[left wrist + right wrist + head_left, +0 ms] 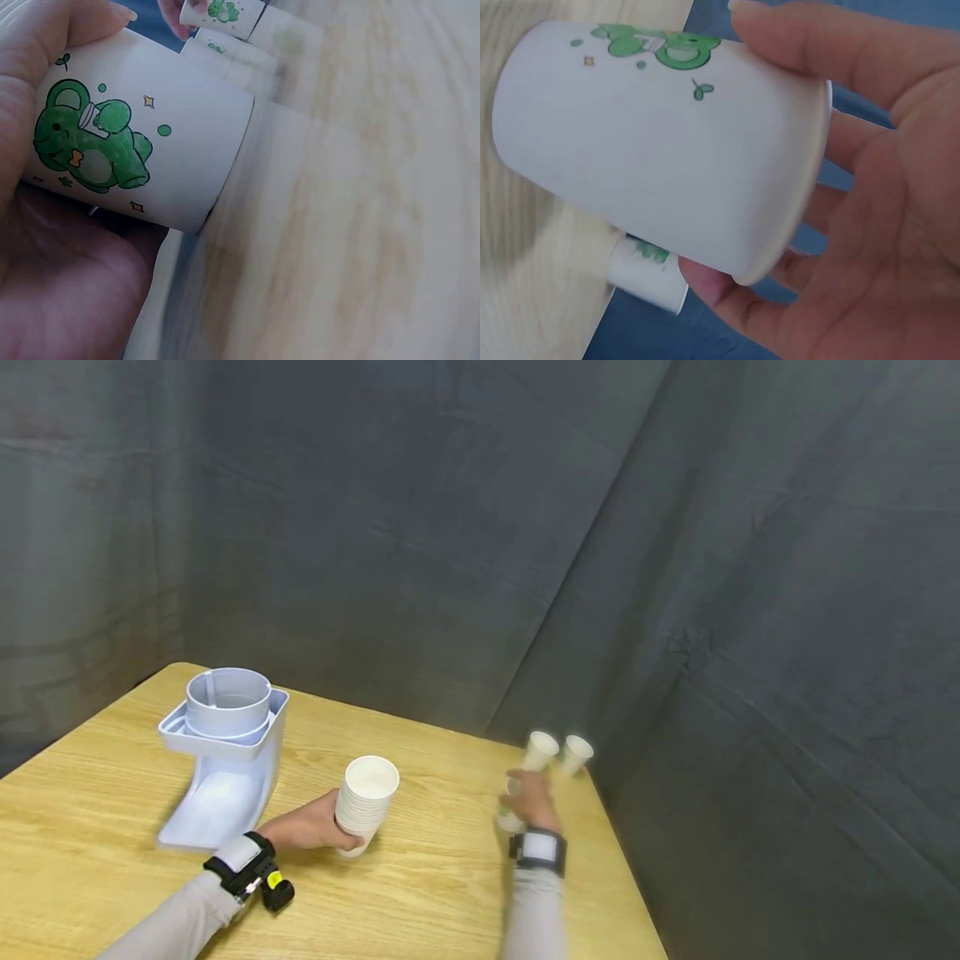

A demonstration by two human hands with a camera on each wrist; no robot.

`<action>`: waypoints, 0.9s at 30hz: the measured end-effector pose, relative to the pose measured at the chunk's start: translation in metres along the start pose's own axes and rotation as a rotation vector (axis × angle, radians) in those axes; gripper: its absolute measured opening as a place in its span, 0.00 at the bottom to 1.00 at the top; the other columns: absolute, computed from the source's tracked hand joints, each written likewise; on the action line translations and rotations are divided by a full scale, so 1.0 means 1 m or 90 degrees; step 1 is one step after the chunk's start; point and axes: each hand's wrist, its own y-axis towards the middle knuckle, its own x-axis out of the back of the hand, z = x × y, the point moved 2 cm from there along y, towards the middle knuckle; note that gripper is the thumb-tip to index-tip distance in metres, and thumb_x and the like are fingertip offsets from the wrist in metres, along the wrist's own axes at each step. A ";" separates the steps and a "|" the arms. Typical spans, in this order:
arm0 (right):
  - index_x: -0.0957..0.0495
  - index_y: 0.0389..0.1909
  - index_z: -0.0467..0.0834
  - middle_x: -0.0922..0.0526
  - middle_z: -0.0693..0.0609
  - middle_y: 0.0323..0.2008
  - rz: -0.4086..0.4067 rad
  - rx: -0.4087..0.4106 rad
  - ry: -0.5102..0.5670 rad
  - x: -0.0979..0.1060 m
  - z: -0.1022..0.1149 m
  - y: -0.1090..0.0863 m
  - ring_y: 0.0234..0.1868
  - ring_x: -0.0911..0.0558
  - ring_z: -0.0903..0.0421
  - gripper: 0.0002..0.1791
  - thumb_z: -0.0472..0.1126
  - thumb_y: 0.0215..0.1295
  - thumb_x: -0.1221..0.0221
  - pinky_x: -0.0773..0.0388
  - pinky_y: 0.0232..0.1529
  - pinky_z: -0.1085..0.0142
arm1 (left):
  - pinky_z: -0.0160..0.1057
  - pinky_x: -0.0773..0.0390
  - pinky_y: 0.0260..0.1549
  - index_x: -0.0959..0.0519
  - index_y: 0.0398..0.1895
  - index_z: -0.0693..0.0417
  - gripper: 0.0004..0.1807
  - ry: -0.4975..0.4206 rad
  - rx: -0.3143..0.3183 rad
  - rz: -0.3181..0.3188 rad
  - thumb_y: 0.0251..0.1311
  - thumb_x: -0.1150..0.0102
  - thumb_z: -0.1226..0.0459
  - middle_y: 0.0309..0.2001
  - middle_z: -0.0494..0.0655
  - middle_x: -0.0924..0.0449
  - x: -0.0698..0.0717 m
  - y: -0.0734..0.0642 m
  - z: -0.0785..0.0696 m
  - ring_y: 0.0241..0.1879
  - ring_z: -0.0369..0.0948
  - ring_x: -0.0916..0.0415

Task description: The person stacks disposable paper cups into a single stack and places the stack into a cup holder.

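A tall stack of nested white paper cups (365, 806) is in my left hand (311, 823), tilted slightly, its mouth up. The left wrist view shows the thumb across the lowest cup (127, 142), which bears a green bear print. Far to the right, my right hand (534, 800) holds a single paper cup (510, 818) by its upper part. In the right wrist view, thumb and fingers are around that cup (660, 150) near its rim. Just beyond it stand two more paper cups, one nearer (540, 752) and one further right (575, 755).
A pale blue-grey plastic stand (225, 797) with a round holder (228, 718) on top is at the left of the wooden table (420, 902). Dark curtains (420, 568) hang close behind the table and along its right edge.
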 end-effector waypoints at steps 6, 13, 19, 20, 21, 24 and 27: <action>0.24 0.61 0.32 0.22 0.30 0.58 0.051 0.054 0.009 -0.008 0.024 0.001 0.56 0.21 0.32 0.30 0.35 0.56 0.31 0.23 0.55 0.39 | 0.38 0.27 0.53 0.36 0.65 0.70 0.39 0.003 -0.002 -0.002 0.51 0.29 0.68 0.54 0.59 0.24 0.000 -0.001 -0.001 0.52 0.46 0.27; 0.27 0.64 0.31 0.21 0.32 0.59 0.089 0.111 0.025 -0.014 0.043 0.004 0.59 0.22 0.35 0.32 0.42 0.61 0.33 0.26 0.60 0.41 | 0.41 0.28 0.55 0.37 0.66 0.68 0.40 0.014 0.011 -0.004 0.52 0.29 0.67 0.55 0.56 0.24 0.000 -0.002 0.000 0.53 0.44 0.27; 0.29 0.66 0.32 0.24 0.33 0.63 0.081 0.150 0.039 -0.015 0.064 0.002 0.64 0.26 0.35 0.33 0.45 0.64 0.35 0.29 0.65 0.41 | 0.38 0.28 0.54 0.37 0.66 0.67 0.40 0.017 0.010 -0.003 0.52 0.29 0.67 0.55 0.58 0.25 0.002 -0.003 0.001 0.52 0.42 0.26; 0.29 0.66 0.32 0.25 0.33 0.64 0.076 0.154 0.044 -0.014 0.068 0.001 0.65 0.26 0.35 0.33 0.45 0.65 0.35 0.30 0.66 0.42 | 0.38 0.28 0.54 0.38 0.67 0.67 0.40 0.017 0.009 -0.002 0.52 0.29 0.67 0.55 0.58 0.25 0.003 -0.003 0.001 0.52 0.42 0.26; 0.29 0.67 0.33 0.26 0.33 0.65 0.069 0.159 0.045 -0.013 0.072 0.000 0.66 0.27 0.35 0.33 0.46 0.65 0.36 0.31 0.67 0.42 | 0.37 0.28 0.54 0.38 0.67 0.68 0.41 0.016 0.009 -0.002 0.51 0.29 0.67 0.55 0.59 0.26 0.003 -0.003 0.002 0.52 0.42 0.27; 0.30 0.68 0.34 0.26 0.34 0.66 0.050 0.179 0.041 -0.011 0.084 -0.002 0.67 0.28 0.36 0.34 0.48 0.67 0.36 0.33 0.69 0.43 | 0.37 0.28 0.54 0.38 0.67 0.68 0.41 0.014 0.008 -0.003 0.51 0.29 0.67 0.56 0.60 0.26 0.003 -0.004 0.002 0.53 0.42 0.27; 0.30 0.69 0.36 0.27 0.36 0.67 0.032 0.200 0.030 -0.008 0.096 -0.004 0.68 0.29 0.37 0.35 0.50 0.67 0.36 0.33 0.69 0.44 | 0.38 0.28 0.54 0.38 0.67 0.68 0.41 0.015 0.009 -0.003 0.52 0.29 0.67 0.56 0.60 0.26 0.003 -0.004 0.002 0.53 0.42 0.27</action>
